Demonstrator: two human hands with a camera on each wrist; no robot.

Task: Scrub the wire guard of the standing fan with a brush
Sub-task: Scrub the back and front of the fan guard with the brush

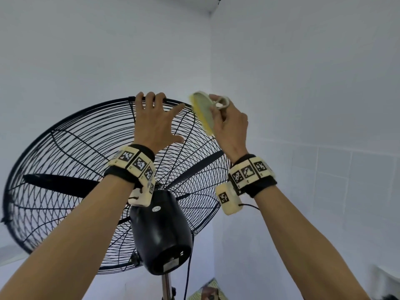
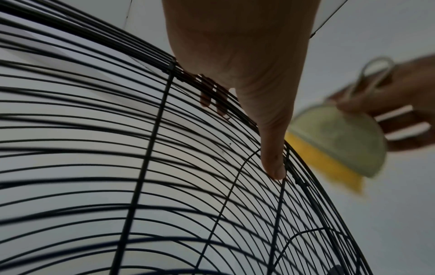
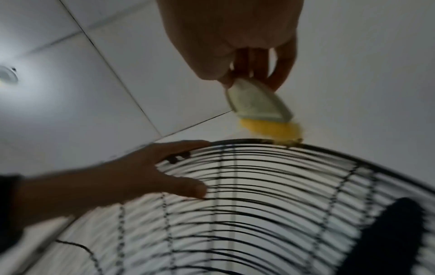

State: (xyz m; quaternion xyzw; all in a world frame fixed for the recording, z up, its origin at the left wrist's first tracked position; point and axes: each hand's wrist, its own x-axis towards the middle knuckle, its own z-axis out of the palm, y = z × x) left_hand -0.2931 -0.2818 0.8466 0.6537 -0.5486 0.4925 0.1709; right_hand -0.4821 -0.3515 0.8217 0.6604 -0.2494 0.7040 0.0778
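Observation:
The standing fan's black wire guard (image 1: pixel 71 152) fills the left and middle of the head view, seen from behind. My left hand (image 1: pixel 153 120) is at the guard's top: three fingers hook over the rim, while the index finger and thumb lie stretched along the wires. In the left wrist view those fingertips (image 2: pixel 204 98) show through the wires. My right hand (image 1: pixel 231 126) grips a pale brush (image 1: pixel 203 111) by its loop handle. The yellow bristles (image 3: pixel 270 128) touch the rim just right of the left hand (image 3: pixel 132 176). The right wrist view is blurred.
The black motor housing (image 1: pixel 161 230) sits on a metal pole (image 1: pixel 166 286), with a cable (image 1: pixel 188 273) hanging beside it. Dark blades (image 1: pixel 58 182) lie inside the guard. White walls meet in a corner behind the fan, and the right wall (image 1: pixel 335 169) is tiled. A ceiling lamp (image 3: pixel 7 76) glows.

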